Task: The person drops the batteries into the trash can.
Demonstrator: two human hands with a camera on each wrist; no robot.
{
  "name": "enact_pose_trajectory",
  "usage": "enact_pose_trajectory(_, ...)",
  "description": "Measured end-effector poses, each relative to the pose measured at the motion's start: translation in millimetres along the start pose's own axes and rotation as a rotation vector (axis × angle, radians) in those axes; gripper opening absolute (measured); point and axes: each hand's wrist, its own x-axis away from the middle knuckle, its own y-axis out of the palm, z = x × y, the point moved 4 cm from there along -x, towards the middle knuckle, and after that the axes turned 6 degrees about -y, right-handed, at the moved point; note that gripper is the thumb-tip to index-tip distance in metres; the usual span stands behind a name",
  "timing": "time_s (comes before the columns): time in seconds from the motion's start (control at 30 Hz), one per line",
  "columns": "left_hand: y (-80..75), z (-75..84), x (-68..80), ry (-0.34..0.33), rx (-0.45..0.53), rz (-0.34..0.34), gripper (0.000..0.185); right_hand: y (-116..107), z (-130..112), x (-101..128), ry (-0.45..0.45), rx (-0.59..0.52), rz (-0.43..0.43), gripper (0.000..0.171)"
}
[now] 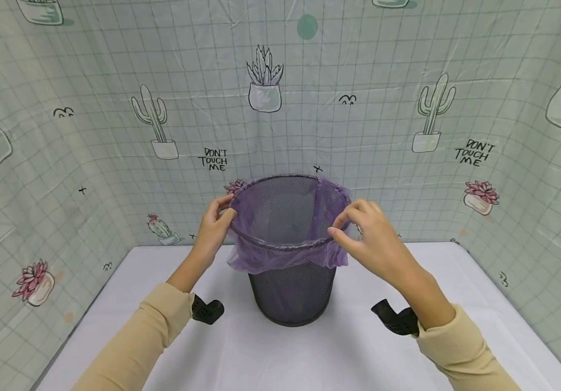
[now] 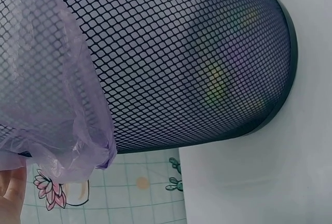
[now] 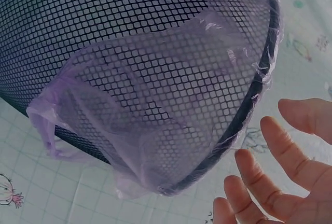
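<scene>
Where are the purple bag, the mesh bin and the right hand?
purple bag (image 1: 280, 259): head view, folded-over front edge.
mesh bin (image 1: 292, 296): head view, bare lower wall.
right hand (image 1: 375, 239): head view, back of the hand.

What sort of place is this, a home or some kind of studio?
Probably a staged recording booth, not a home: a cactus-print plastic curtain walls in a bare white table, with only a black mesh wastebasket lined with a purple plastic bag.

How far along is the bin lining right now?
Done: the purple bag sits inside the mesh bin, folded over its rim. In hand: the left hand pinches the bag at the rim; the right hand hovers beside it. Left: evening the uneven overhang.
</scene>
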Motion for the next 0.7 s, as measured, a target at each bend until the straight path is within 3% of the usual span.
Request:
enact_pose_trajectory(0.4,0.0,0.9,0.9,-0.004,0.017,-0.005,0.049,-1,6,10,0.03,-0.013,-0.017,0.005)
enact_pose_trajectory(0.7,-2.1,2.2,5.7,-0.042,0.031,-0.091,0.052,-6,7,27,-0.033,0.023,0.015,0.005)
